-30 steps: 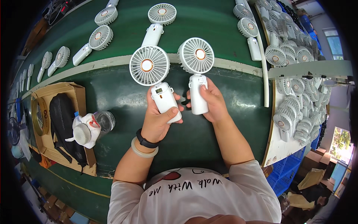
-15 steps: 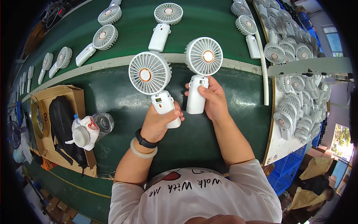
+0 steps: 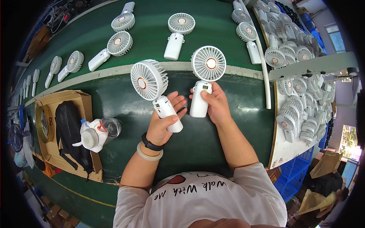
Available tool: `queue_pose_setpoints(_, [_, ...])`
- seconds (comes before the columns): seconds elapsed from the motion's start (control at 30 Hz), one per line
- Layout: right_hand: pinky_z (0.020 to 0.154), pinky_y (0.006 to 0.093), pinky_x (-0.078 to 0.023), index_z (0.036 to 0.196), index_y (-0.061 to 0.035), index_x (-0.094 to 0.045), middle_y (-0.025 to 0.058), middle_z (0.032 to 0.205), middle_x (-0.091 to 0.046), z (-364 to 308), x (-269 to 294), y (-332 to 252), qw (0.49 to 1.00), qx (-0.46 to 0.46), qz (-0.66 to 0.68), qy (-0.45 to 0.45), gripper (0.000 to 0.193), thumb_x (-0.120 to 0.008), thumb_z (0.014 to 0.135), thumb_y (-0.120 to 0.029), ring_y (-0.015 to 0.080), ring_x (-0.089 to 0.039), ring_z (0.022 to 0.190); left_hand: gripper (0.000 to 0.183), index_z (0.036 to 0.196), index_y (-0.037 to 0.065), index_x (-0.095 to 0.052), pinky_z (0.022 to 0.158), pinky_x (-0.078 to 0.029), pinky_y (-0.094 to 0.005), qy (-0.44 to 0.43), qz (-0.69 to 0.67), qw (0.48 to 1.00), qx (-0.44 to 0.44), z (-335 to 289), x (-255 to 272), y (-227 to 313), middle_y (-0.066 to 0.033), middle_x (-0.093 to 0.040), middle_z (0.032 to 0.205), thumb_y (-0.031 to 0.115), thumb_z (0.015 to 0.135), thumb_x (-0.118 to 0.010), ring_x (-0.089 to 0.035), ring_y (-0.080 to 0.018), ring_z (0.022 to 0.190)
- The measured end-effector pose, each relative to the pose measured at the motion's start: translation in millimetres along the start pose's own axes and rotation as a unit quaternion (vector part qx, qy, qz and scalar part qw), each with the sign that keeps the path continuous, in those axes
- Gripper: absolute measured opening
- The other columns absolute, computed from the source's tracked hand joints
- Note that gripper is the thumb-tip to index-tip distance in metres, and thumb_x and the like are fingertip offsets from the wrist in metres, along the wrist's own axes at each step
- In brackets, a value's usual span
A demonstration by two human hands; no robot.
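Observation:
My left hand (image 3: 164,123) grips the handle of a white handheld fan (image 3: 152,87) whose round head tilts up and to the left, showing an orange centre. My right hand (image 3: 215,102) holds a second white handheld fan (image 3: 205,72) upright by its handle, thumb on the front near a small display. Both fans are held over the dark green table (image 3: 197,140), just in front of a pale strip (image 3: 114,70) that runs across it.
Several white fans lie on the green surface beyond the strip, such as one (image 3: 176,32) straight ahead. A shelf (image 3: 304,91) at the right is packed with fans. At the left sit an open cardboard box (image 3: 57,129) with a black bag and a clear bottle (image 3: 100,131).
Both fans have risen and moved away from me. The left fan's head has turned from facing me to tilting toward the left.

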State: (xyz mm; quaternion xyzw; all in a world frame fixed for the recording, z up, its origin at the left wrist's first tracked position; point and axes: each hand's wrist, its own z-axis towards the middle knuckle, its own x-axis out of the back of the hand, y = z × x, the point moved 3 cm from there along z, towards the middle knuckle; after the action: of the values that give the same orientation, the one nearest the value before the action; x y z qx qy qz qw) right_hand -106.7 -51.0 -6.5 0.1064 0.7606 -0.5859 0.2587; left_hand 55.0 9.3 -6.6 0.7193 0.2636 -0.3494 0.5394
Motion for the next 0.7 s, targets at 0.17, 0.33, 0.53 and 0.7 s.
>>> queue_pose_setpoints(0.17, [0.080, 0.0306, -0.047, 0.111, -0.0037, -0.052, 0.0078, 0.102, -0.056, -10.7, -23.8, 4.4, 0.933, 0.149, -0.313, -0.099, 0.029, -0.061, 0.084, -0.014, 0.0187, -0.057, 0.092, 0.064, 0.130, 0.003, -0.034, 0.096, -0.042, -0.0404, 0.011, -0.048, 0.999, -0.003, -1.9, -1.0, 0.9, -0.0123, -0.048, 0.121, 0.014, 0.074, -0.064, -0.050, -0.0248, 0.112])
queue_pose_setpoints(0.33, [0.075, 0.0290, -0.046, 0.091, -0.0008, -0.064, 0.0104, 0.095, -0.058, 35.7, -31.6, -23.5, 0.859, 0.261, -0.440, 0.007, 0.017, -0.054, 0.088, -0.014, 0.0218, -0.057, 0.084, 0.064, 0.129, 0.002, -0.035, 0.089, -0.047, -0.0397, 0.018, -0.034, 0.999, -0.030, -0.3, 2.2, 4.9, -0.0140, -0.049, 0.120, 0.018, 0.074, -0.064, -0.053, -0.0266, 0.106])
queue_pose_setpoints(0.53, [0.083, 0.0449, -0.044, 0.116, -0.0053, -0.054, 0.0171, 0.112, -0.050, 112.1, -53.9, -27.3, 0.661, 0.262, -0.690, 0.134, 0.057, -0.067, 0.074, -0.042, 0.0350, -0.048, 0.104, 0.066, 0.129, 0.007, -0.034, 0.091, -0.045, -0.0384, 0.036, -0.046, 0.998, -0.026, -3.6, 2.0, 7.3, -0.0081, -0.048, 0.116, 0.005, 0.072, -0.065, -0.053, -0.0213, 0.104])
queue_pose_setpoints(0.7, [0.073, 0.0394, -0.050, 0.113, 0.0043, -0.049, 0.0189, 0.104, -0.056, 155.9, -31.3, -53.1, 0.617, 0.083, -0.759, 0.191, 0.066, -0.067, 0.071, -0.044, 0.0330, -0.058, 0.084, 0.071, 0.132, 0.010, -0.030, 0.091, -0.046, -0.0401, -0.002, -0.060, 0.998, 0.016, -7.5, -9.9, 11.1, -0.0067, -0.046, 0.121, 0.002, 0.072, -0.068, -0.050, -0.0219, 0.111])
